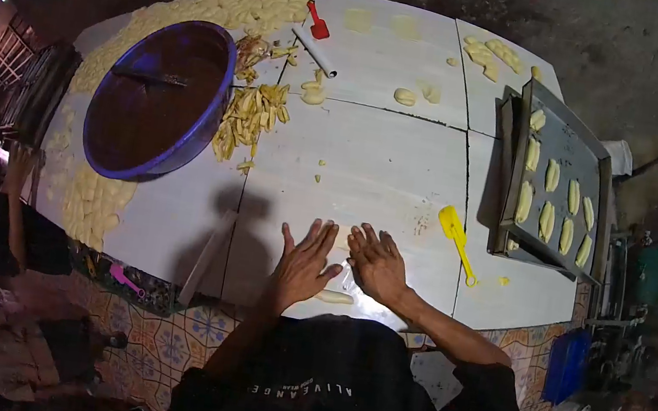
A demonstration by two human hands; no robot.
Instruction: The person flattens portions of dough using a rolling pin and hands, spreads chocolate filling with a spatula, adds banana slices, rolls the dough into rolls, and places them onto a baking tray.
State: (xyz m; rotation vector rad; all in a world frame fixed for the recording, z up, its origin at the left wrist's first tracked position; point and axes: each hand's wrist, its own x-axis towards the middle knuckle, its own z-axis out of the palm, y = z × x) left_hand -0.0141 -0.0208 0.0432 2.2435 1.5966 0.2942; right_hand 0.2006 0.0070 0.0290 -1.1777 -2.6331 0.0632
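Note:
My left hand (307, 263) lies palm down on the white tabletop (353, 158), its fingers spread. Beside it, my right hand (378, 266) is also palm down with the fingers stretched forward. A bit of pale dough (341, 241) shows between the fingertips; how far it runs under the hands is hidden. Closer to my body, a rolled strip of dough (334, 297) lies on the table, just below my left thumb. To the right of my hands rests a yellow plastic scoop (460, 240).
A blue tub (222, 96) of brown filling stands left, near yellow strips (252, 119) and many dough pieces (95, 205). A red scoop (318, 25) and white tube (314, 52) lie at the back. Right, a metal tray (566, 130) holds shaped dough. Another person's arm (18, 193) is far left.

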